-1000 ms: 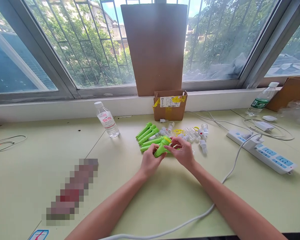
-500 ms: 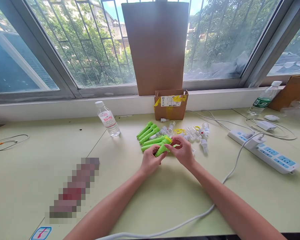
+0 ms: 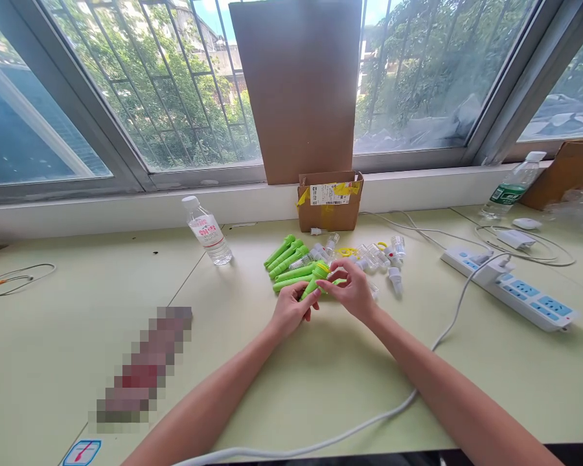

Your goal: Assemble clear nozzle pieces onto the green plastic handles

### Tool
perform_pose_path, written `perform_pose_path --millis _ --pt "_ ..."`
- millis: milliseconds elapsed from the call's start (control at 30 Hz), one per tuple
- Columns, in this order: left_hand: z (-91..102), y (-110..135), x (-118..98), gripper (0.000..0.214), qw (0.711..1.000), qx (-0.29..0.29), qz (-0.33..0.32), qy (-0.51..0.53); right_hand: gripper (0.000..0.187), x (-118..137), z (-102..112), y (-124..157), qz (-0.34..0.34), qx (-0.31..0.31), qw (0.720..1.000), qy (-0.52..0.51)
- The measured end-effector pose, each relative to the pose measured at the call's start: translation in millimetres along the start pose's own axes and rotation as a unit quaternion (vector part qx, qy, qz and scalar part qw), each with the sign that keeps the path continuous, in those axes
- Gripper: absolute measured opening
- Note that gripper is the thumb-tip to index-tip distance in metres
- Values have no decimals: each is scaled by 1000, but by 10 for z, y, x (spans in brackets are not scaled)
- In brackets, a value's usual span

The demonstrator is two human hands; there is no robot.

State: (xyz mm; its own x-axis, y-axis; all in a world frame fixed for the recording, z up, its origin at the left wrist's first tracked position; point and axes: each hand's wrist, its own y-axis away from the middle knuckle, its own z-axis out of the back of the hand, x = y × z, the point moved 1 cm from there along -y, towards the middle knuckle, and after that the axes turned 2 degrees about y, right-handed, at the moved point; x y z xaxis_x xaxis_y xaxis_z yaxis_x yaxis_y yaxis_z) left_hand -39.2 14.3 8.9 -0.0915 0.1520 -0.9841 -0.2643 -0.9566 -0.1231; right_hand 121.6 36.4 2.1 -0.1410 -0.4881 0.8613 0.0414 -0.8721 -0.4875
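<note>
My left hand [image 3: 290, 312] is closed around the lower part of a green microphone-shaped plastic tube [image 3: 313, 282], which is tilted with its wide end up and away from me. A yellow ring shows at that wide end. The fingers of my right hand [image 3: 354, 292] are pinched against the wide end from the right; they partly cover it. Just beyond my hands lie several more green tubes [image 3: 285, 260]. To their right are clear plastic cylinders [image 3: 377, 257], yellow rings [image 3: 348, 252] and white nozzle-like pieces [image 3: 395, 281].
Behind the parts stands a small cardboard box [image 3: 329, 217] with yellow tape. A water bottle [image 3: 208, 233] is at the left, another bottle [image 3: 510, 189] at the far right. A power strip [image 3: 529, 299] lies at the right, and a white cable [image 3: 369, 424] crosses under my right forearm.
The green tube and both hands have shifted very slightly, with the left fingers resettled lower around it. My view has tilted a little; the other parts lie as before.
</note>
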Motion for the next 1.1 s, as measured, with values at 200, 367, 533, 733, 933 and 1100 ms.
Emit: perform_pose_path --millis 200,367,533,733,933,1100 --pt "-1 -9 -3 38 999 20 20 20 41 -22 0 3 -16 16 999 -25" --pt "13 -27 29 37 998 36 27 38 36 5 6 0 -9 18 1000 -6" --pt "30 -37 38 38 996 50 34 65 32 27 2 1 3 18 1000 13" --pt "22 -25 24 37 995 53 40 71 28 27 20 -12 6 15 999 33" --pt "26 -27 28 35 994 52 41 85 27 4 10 -14 6 5 1000 28" --pt "41 -29 42 37 991 65 64 100 30 -6 -4 -8 -1 5 1000 28"
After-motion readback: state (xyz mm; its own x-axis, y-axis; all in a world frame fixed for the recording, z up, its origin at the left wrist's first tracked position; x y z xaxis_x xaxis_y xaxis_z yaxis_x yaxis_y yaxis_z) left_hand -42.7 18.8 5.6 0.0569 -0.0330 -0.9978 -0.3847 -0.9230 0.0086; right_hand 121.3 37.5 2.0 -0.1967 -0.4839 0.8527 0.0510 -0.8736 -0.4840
